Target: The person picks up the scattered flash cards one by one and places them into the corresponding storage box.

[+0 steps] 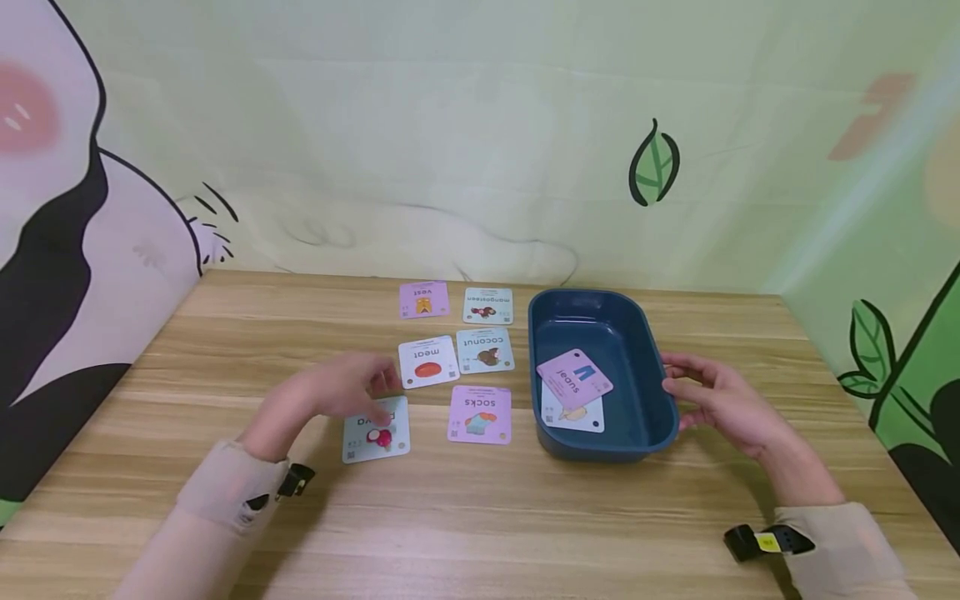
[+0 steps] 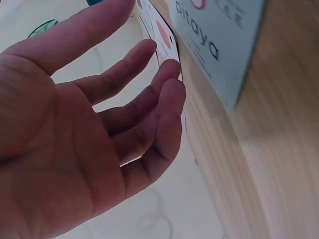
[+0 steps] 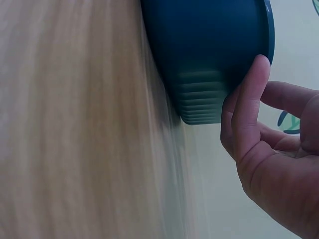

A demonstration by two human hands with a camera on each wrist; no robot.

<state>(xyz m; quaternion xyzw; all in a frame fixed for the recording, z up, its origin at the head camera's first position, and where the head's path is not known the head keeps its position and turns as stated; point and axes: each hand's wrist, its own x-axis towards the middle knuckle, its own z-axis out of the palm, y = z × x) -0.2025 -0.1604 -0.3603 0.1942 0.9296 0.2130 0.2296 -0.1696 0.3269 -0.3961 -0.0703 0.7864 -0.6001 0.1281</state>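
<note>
My left hand point(image 1: 347, 385) hovers over the pitaya card point(image 1: 390, 444), its fingers loosely bent and the thumb above the card's upper part. In the left wrist view a gap shows between those fingers and the pitaya card point(image 2: 219, 45), with nothing in the palm. At the right side of a dark blue plastic box point(image 1: 633, 387), my right hand point(image 1: 723, 404) rests its fingers and thumb against the outside. The right wrist view shows that thumb just under the rim of the box point(image 3: 209, 40). Inside the box, a purple jeans card point(image 1: 575, 375) overlaps a white card point(image 1: 588, 421).
Between left hand and box lie a meat card point(image 1: 428, 362), a coconut card point(image 1: 485, 350) and a socks card point(image 1: 480, 414). Farther back are a vest card point(image 1: 423, 300) and a mangosteen card point(image 1: 487, 306). A printed backdrop point(image 1: 420, 150) rises behind the wooden table point(image 1: 465, 525).
</note>
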